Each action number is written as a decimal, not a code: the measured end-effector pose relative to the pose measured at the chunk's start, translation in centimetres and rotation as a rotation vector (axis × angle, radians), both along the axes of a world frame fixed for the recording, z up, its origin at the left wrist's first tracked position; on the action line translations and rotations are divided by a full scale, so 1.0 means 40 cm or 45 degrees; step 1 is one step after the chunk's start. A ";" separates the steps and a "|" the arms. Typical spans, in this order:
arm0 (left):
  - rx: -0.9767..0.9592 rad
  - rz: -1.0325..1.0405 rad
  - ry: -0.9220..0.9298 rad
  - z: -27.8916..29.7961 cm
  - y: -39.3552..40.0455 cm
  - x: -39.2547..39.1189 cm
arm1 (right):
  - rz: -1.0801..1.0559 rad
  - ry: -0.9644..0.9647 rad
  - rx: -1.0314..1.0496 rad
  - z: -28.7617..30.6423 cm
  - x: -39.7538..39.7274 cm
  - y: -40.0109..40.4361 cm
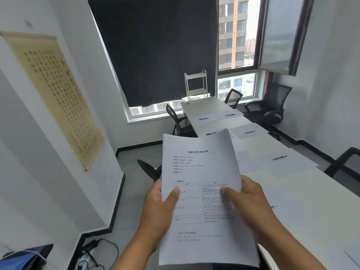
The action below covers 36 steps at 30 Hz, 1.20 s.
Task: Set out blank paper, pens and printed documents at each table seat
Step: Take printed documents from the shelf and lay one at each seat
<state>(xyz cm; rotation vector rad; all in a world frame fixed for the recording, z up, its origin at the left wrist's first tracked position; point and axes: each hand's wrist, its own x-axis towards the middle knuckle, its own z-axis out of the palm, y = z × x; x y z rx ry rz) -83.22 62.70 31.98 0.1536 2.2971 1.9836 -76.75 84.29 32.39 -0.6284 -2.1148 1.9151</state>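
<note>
In front of the chest, both hands hold a stack of printed documents, tilted up toward the camera. Left hand grips the left edge, thumb pressed flat on the top sheet, fingers hidden behind. Right hand grips the right edge, thumb on the page, fingers curled under. The stack is thin white paper, many sheets, top edges slightly fanned. Top sheet: bold Chinese heading, short labelled lines, then a ruled table; small print too blurred to read.

To the right, a long white counter, smooth and matte. Blank sheets lie at the seats, each with a dark pen: one pen near, another farther, more at the far end. Black mesh chairs stand around the counter.

Beyond, a white wire trolley, shelves bare as far as visible, stands by the window with a black blind. On the left wall hangs a tan calligraphy scroll, characters not legible. On the floor, lower left, black cables.
</note>
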 end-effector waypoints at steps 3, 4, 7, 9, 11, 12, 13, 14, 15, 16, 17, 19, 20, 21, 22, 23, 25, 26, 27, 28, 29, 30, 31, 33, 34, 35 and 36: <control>0.017 -0.111 0.001 -0.012 -0.018 -0.131 | -0.076 -0.014 0.013 0.004 -0.088 -0.032; 0.027 -0.151 0.005 -0.013 -0.022 -0.173 | -0.106 -0.017 0.019 0.007 -0.117 -0.042; 0.044 -0.257 0.009 -0.029 -0.035 -0.288 | -0.212 -0.033 0.035 0.009 -0.189 -0.070; 0.026 -0.322 -0.024 -0.031 -0.028 -0.344 | -0.287 -0.041 0.033 0.005 -0.213 -0.078; 0.009 -0.423 -0.041 -0.041 -0.005 -0.394 | -0.384 -0.050 0.030 0.001 -0.229 -0.074; 0.000 -0.452 -0.045 -0.047 0.012 -0.412 | -0.417 -0.054 0.029 -0.003 -0.232 -0.068; 0.000 -0.471 -0.060 -0.051 0.023 -0.423 | -0.440 -0.063 0.032 -0.003 -0.234 -0.064; 0.005 -0.522 -0.071 -0.061 0.053 -0.442 | -0.493 -0.073 0.033 -0.011 -0.234 -0.051; 0.004 -0.552 -0.076 -0.065 0.071 -0.451 | -0.526 -0.084 0.030 -0.019 -0.235 -0.042; -0.002 -0.581 -0.082 -0.075 0.098 -0.461 | -0.561 -0.090 0.025 -0.029 -0.235 -0.028; -0.011 -0.603 -0.093 -0.080 0.118 -0.469 | -0.590 -0.093 0.024 -0.038 -0.233 -0.018; -0.041 -0.666 -0.140 -0.100 0.170 -0.469 | -0.642 -0.110 0.017 -0.063 -0.218 0.013; -0.064 -0.693 -0.170 -0.113 0.198 -0.469 | -0.665 -0.128 0.011 -0.078 -0.209 0.031; -0.085 -0.713 -0.191 -0.120 0.213 -0.468 | -0.675 -0.138 0.007 -0.092 -0.203 0.042; -0.132 -0.738 -0.208 -0.137 0.236 -0.467 | -0.696 -0.166 -0.008 -0.111 -0.193 0.055; -0.180 -0.777 -0.214 -0.159 0.275 -0.474 | -0.725 -0.176 -0.036 -0.144 -0.187 0.082; -0.240 -0.802 -0.222 -0.184 0.315 -0.487 | -0.761 -0.218 -0.056 -0.186 -0.190 0.108; -0.293 -0.818 -0.216 -0.197 0.339 -0.494 | -0.775 -0.247 -0.073 -0.212 -0.192 0.122; -0.332 -0.841 -0.197 -0.223 0.374 -0.510 | -0.779 -0.247 -0.101 -0.250 -0.204 0.148; -0.355 -0.835 -0.199 -0.219 0.377 -0.509 | -0.776 -0.272 -0.098 -0.255 -0.208 0.150; -0.381 -0.851 -0.198 -0.246 0.407 -0.522 | -0.783 -0.288 -0.121 -0.289 -0.221 0.176; -0.408 -0.857 -0.200 -0.253 0.421 -0.524 | -0.796 -0.303 -0.127 -0.302 -0.227 0.189; -0.428 -0.866 -0.209 -0.277 0.445 -0.527 | -0.800 -0.314 -0.148 -0.330 -0.232 0.208; -0.477 -0.874 -0.228 -0.305 0.477 -0.527 | -0.805 -0.331 -0.178 -0.363 -0.236 0.240; -0.496 -0.882 -0.242 -0.319 0.493 -0.528 | -0.813 -0.344 -0.199 -0.377 -0.234 0.255; -0.506 -0.892 -0.263 -0.324 0.513 -0.525 | -0.825 -0.361 -0.223 -0.390 -0.230 0.270; -0.530 -0.902 -0.270 -0.332 0.530 -0.525 | -0.842 -0.378 -0.240 -0.402 -0.223 0.284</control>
